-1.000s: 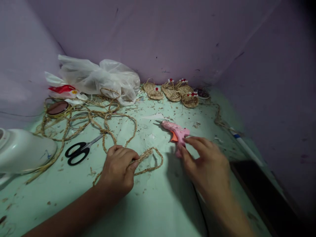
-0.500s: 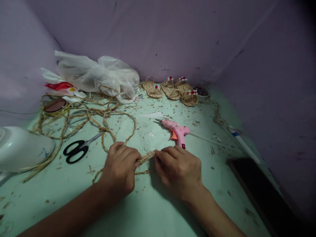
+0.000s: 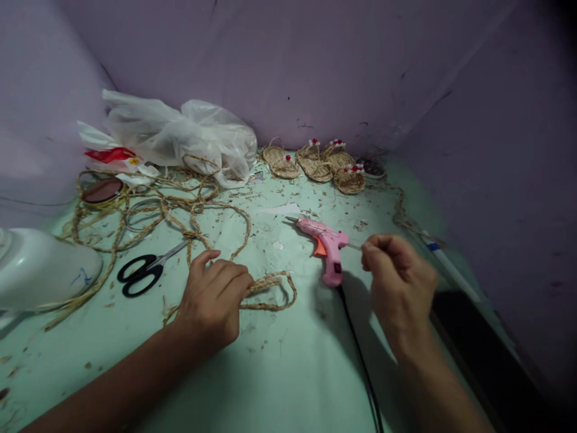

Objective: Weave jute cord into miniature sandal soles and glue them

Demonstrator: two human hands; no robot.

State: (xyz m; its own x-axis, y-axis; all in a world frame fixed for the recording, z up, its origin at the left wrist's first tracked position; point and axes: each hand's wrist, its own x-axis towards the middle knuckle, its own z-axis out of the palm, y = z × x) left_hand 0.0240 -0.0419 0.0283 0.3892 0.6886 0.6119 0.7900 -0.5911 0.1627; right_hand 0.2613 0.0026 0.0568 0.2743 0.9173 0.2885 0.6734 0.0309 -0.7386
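Dim light fades toward the right wall (image 3: 509, 186), with a soft shadow beside the right hand (image 3: 401, 285).

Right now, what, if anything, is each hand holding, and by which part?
Left hand: the braided rope, beside its loop. Right hand: the glue stick, pinched behind the glue gun.

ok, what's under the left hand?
Braided cord goes under the left hand: a loop shows on its right, more cord by the wrist. Beneath the palm it's covered; can't tell whether they join.
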